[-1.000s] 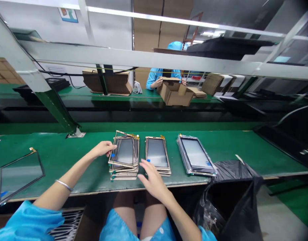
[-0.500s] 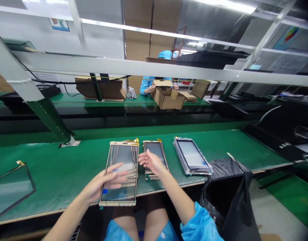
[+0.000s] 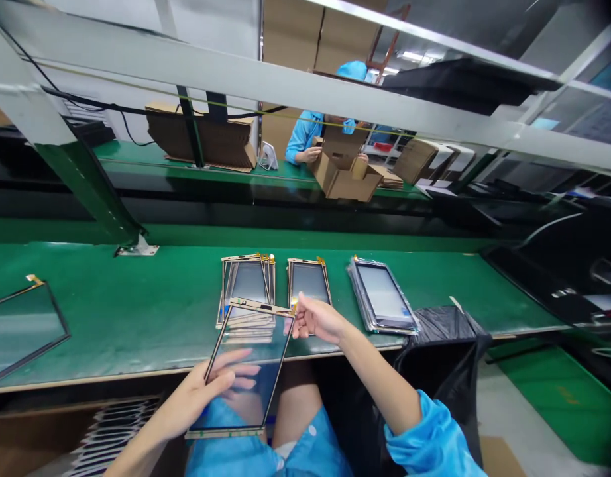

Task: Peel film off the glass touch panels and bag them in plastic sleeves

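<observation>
Head camera looks down at a green table (image 3: 136, 311) with three stacks of glass panels. The left hand (image 3: 206, 391) supports one glass panel (image 3: 248, 364) from below, fingers spread flat under it and seen through the glass (the thumb lies on the near left edge). This panel is lifted, tilted, above the table edge and the lap. The right hand (image 3: 318, 318) pinches its far right corner. Behind it lie the left stack (image 3: 246, 281), the middle stack (image 3: 309, 281) and the wrapped stack (image 3: 382, 295). A black bag (image 3: 449, 331) hangs just beside the table edge
</observation>
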A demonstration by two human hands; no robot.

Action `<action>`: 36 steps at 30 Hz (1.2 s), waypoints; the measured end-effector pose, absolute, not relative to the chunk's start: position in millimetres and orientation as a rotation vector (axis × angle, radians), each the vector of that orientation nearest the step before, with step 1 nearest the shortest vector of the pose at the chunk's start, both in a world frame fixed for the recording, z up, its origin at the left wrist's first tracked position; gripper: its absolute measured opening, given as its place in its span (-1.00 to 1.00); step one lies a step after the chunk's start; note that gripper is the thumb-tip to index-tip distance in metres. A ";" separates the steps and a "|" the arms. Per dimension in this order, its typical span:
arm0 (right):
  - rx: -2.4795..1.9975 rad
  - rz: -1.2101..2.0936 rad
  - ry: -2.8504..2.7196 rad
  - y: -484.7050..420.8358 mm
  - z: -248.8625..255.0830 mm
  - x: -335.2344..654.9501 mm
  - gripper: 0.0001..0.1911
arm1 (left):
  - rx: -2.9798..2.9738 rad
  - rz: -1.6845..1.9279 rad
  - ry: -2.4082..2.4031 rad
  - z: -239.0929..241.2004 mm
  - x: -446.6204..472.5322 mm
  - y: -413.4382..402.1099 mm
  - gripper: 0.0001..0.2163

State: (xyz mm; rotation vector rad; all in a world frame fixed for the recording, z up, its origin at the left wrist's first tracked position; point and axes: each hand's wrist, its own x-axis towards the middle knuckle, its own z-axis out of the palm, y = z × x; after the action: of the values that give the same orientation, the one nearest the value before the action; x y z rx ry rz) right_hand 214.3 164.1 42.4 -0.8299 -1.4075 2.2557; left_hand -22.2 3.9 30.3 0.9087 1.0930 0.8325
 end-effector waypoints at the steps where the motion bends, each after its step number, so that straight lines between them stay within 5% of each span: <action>1: -0.847 2.233 -1.473 162.0 44.8 214.2 -0.31 | 0.915 0.821 1.090 29.9 -21.6 2.8 -0.50; 15: -0.863 0.929 -2.333 121.9 59.2 225.3 -0.67 | 1.053 0.688 1.112 42.5 -15.9 -10.7 -0.61; 21: -0.472 0.759 -2.582 125.2 101.4 210.3 -0.89 | 1.510 0.430 1.333 61.2 -12.7 -5.1 -0.63; 36: -0.322 0.310 -2.601 117.8 102.0 220.6 -0.75 | 1.152 0.422 1.020 67.9 -14.4 -0.5 -0.74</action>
State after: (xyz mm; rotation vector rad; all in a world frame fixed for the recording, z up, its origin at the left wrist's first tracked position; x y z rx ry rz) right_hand 220.6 117.8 102.0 -0.3222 -2.6005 0.3102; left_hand -14.4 -0.5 67.9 1.1518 1.0203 0.4222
